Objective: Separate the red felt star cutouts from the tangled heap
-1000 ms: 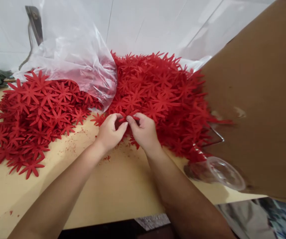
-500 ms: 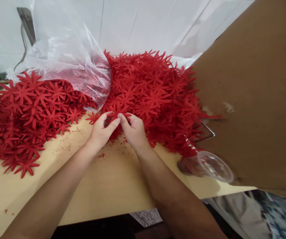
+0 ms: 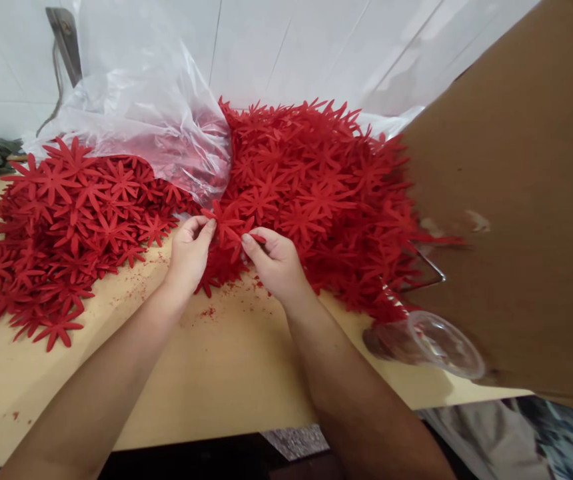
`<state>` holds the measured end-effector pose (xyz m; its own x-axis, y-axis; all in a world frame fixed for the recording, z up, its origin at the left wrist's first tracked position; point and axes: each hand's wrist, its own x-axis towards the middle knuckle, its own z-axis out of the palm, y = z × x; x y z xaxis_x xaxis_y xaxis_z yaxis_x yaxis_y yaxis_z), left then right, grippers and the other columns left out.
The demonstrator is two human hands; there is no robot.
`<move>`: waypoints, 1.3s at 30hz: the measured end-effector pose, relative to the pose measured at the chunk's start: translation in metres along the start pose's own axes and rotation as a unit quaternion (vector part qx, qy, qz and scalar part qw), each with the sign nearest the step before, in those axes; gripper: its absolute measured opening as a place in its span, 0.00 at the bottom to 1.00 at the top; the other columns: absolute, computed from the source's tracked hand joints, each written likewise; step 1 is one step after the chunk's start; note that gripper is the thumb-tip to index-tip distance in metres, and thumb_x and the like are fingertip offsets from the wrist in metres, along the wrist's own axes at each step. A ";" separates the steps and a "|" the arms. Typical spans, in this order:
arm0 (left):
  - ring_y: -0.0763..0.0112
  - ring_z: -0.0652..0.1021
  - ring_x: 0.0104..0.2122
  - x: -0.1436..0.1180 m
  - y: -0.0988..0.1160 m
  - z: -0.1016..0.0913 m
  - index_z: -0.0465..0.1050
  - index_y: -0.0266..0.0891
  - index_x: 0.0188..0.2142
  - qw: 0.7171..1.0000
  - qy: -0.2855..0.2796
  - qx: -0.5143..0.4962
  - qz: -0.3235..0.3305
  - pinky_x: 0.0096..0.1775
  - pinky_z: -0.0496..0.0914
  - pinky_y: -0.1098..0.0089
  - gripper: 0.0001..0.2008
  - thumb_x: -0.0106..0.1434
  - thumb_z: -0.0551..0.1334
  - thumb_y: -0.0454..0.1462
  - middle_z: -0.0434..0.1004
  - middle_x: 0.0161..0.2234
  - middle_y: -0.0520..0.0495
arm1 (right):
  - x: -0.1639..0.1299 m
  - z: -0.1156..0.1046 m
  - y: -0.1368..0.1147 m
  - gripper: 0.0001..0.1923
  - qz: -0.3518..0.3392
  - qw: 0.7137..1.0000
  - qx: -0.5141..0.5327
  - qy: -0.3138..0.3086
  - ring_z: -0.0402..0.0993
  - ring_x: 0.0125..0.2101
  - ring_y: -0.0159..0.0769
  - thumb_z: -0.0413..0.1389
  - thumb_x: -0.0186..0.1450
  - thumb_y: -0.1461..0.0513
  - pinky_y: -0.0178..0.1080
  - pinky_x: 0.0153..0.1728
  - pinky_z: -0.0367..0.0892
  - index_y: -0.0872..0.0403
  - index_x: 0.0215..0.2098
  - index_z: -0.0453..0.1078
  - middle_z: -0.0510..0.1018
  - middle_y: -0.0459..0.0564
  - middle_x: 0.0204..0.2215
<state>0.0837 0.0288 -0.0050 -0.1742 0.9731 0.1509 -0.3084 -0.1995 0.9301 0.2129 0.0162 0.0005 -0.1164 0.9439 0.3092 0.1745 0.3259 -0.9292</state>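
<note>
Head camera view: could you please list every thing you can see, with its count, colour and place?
flower cut-out: one, red, pinched between both hands at the front of the middle heap
flower heaps: two, red, left and middle of the table
plastic bag: one, clear, behind and over the heaps
cardboard sheet: one, brown, right
plastic cup: one, clear, lying on its side near the right table edge
table: one, light wood, below
left hand: fingers on the cut-out
right hand: fingers on the cut-out

A craft workshop: heaps of red felt flowers (image 3: 311,180) on a workbench (image 3: 226,373).
</note>
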 end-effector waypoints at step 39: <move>0.82 0.67 0.18 0.006 0.015 -0.012 0.61 0.38 0.26 0.983 0.088 -0.064 -0.148 0.22 0.62 0.79 0.05 0.56 0.58 0.34 0.65 0.20 0.57 | 0.015 -0.036 0.013 0.16 -0.105 0.939 -0.115 0.307 0.68 0.33 0.36 0.58 0.53 0.54 0.43 0.36 0.66 0.54 0.35 0.65 0.70 0.50 0.32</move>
<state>0.0668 0.0305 0.0058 -0.2147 0.9577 -0.1916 -0.4837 0.0662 0.8727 0.2491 0.0363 0.0003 0.4023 0.6881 0.6039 0.4248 0.4440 -0.7889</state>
